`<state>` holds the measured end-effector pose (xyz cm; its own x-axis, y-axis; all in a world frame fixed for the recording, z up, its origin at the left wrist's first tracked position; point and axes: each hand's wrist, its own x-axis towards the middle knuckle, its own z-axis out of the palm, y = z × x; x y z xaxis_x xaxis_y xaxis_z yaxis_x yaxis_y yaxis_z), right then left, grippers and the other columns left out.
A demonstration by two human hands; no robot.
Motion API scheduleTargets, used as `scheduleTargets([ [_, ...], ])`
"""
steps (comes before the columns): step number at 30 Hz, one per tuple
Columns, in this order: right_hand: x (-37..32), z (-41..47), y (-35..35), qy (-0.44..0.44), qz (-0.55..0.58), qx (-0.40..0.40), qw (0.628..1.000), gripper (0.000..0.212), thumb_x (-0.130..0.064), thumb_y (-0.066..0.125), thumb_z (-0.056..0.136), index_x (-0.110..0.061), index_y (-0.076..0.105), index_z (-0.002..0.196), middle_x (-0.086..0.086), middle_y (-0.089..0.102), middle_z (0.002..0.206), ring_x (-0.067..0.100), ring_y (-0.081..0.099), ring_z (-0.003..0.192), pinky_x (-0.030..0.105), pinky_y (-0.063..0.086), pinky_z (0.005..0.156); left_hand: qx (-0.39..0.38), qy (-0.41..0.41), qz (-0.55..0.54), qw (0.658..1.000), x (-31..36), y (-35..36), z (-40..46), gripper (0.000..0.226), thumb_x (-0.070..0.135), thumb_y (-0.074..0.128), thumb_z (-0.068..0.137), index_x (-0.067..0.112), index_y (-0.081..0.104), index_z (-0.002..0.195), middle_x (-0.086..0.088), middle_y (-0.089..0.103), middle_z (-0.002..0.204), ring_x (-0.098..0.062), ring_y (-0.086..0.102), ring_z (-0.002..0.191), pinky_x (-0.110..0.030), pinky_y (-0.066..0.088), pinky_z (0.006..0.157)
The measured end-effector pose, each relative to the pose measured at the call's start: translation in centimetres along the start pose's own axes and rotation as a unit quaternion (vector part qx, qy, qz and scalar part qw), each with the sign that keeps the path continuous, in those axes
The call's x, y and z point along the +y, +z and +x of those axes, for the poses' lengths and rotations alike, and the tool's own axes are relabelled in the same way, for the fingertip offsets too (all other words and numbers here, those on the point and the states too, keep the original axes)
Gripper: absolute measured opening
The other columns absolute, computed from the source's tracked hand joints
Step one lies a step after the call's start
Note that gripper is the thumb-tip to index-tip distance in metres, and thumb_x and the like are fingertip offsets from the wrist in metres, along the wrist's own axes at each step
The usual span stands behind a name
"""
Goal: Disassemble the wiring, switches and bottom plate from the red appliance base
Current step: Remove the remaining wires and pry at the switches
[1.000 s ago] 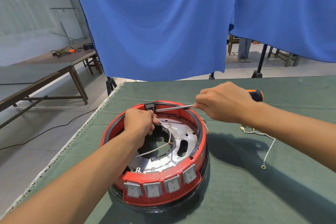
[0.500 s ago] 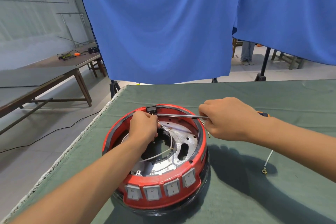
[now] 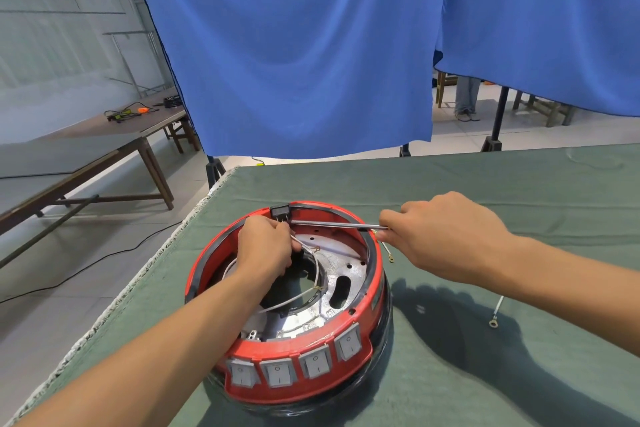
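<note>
You're gripping a screwdriver (image 3: 332,224) w/ right hand (image 3: 446,236), left hand (image 3: 266,246) pinching white wires (image 3: 317,270) inside red base (image 3: 304,350). Some loose wires (image 3: 495,314) are lying on worktop (image 3: 485,191); four rocker switches (image 3: 294,366) & bottom plate (image 3: 346,267) are still sitting in place.

Round red appliance base (image 3: 298,381) sits upside down: four grey rocker switches (image 3: 294,366) at 6 o'clock, white wires (image 3: 317,274) crossing its silver plate (image 3: 346,263).

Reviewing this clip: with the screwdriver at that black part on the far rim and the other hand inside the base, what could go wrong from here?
1. The screwdriver tip works at the black connector right beside the left hand; a slip could jab the fingers.
2. The left hand grips white wires inside the red base; pulling hard might tear a terminal.
3. Neither hand steadies the base, so prying could shift it on the green cloth.
</note>
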<state>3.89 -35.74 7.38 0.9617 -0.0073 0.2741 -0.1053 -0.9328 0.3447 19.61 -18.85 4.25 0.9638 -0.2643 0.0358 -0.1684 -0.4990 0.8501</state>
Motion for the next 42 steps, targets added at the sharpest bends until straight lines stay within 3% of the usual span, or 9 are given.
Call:
scheduleTargets([
  [4,-0.3,0.0,-0.4,0.02,0.025,-0.008,0.999,0.04,-0.053,0.014,0.098,-0.024,0.04,0.091,-0.001,0.056,0.078,0.024,0.033,0.05,0.032,0.021,0.046,0.015,0.028,0.065,0.997,0.2,-0.1,-0.2,0.041,0.008,0.044,0.089,0.006,0.065,0.054,-0.012,0.061,0.05,-0.028,0.052,0.046,-0.037,0.052,0.061],
  [7,-0.4,0.1,-0.6,0.026,0.051,-0.011,0.998,0.035,-0.052,0.02,0.099,-0.025,0.032,0.081,-0.002,0.042,0.066,0.022,0.032,0.049,0.033,0.024,0.05,0.028,0.049,0.116,0.992,0.5,-0.2,-0.3,0.033,0.01,0.045,0.087,-0.002,0.067,0.066,-0.018,0.064,0.062,-0.04,0.063,0.069,-0.045,0.055,0.073],
  [14,0.8,1.5,0.1,-0.034,0.03,0.027,0.999,0.038,-0.049,0.024,0.099,-0.023,0.051,0.094,0.003,0.063,0.085,0.033,0.056,0.07,0.032,0.03,0.056,0.009,0.162,0.215,0.963,1.4,1.7,-2.6,0.028,0.012,0.049,0.084,0.002,0.052,0.058,-0.015,0.051,0.059,-0.036,0.05,0.065,-0.035,0.035,0.06],
  [20,1.6,1.2,0.5,-0.019,0.053,0.034,0.998,0.036,-0.05,0.026,0.097,-0.026,0.052,0.089,-0.003,0.061,0.079,0.028,0.058,0.069,0.03,0.03,0.053,0.0,0.09,0.166,0.982,0.2,0.1,-1.1,0.028,0.012,0.049,0.084,-0.006,0.068,0.072,-0.023,0.068,0.074,-0.037,0.063,0.078,-0.038,0.052,0.071],
  [27,2.0,-0.6,0.5,0.108,0.198,-0.007,0.974,0.033,-0.055,0.037,0.088,-0.031,0.059,0.083,-0.008,0.061,0.072,0.02,0.057,0.07,0.031,0.045,0.06,-0.003,0.124,0.122,0.985,1.3,0.5,-1.5,0.026,0.016,0.053,0.081,0.004,0.068,0.064,-0.008,0.067,0.063,-0.028,0.062,0.075,-0.037,0.05,0.073],
  [32,0.2,0.2,0.7,0.201,0.328,0.011,0.923,0.031,-0.052,0.053,0.086,-0.026,0.053,0.069,-0.01,0.055,0.06,0.007,0.051,0.053,0.027,0.04,0.054,-0.026,0.173,0.017,0.984,2.0,0.2,-2.4,0.026,0.011,0.055,0.083,0.01,0.067,0.06,0.004,0.058,0.048,-0.002,0.047,0.044,-0.017,0.038,0.049],
  [35,-1.6,1.0,0.5,0.229,0.455,0.016,0.86,0.03,-0.04,0.057,0.084,-0.018,0.05,0.066,-0.007,0.051,0.046,0.013,0.053,0.035,0.03,0.048,0.053,-0.059,0.18,-0.076,0.979,2.7,0.0,-3.0,0.027,0.008,0.055,0.088,0.009,0.067,0.064,0.005,0.055,0.045,0.0,0.041,0.038,-0.013,0.033,0.045],
  [39,-3.9,1.9,0.3,0.263,0.607,0.079,0.746,0.038,-0.035,0.07,0.081,-0.013,0.045,0.063,-0.004,0.042,0.044,0.014,0.041,0.031,0.023,0.034,0.037,-0.125,0.172,-0.194,0.958,3.3,0.2,-3.9,0.023,0.005,0.052,0.093,0.0,0.067,0.077,-0.006,0.058,0.048,-0.007,0.035,0.029,-0.014,0.027,0.035],
  [42,-4.4,1.9,-0.2,0.251,0.65,0.097,0.711,0.028,-0.026,0.071,0.083,-0.01,0.054,0.067,-0.006,0.045,0.041,0.013,0.04,0.031,0.022,0.033,0.037,-0.152,0.152,-0.255,0.943,3.6,-0.1,-4.2,0.019,0.008,0.055,0.093,-0.001,0.069,0.084,-0.01,0.064,0.056,-0.014,0.039,0.029,-0.015,0.028,0.032],
])
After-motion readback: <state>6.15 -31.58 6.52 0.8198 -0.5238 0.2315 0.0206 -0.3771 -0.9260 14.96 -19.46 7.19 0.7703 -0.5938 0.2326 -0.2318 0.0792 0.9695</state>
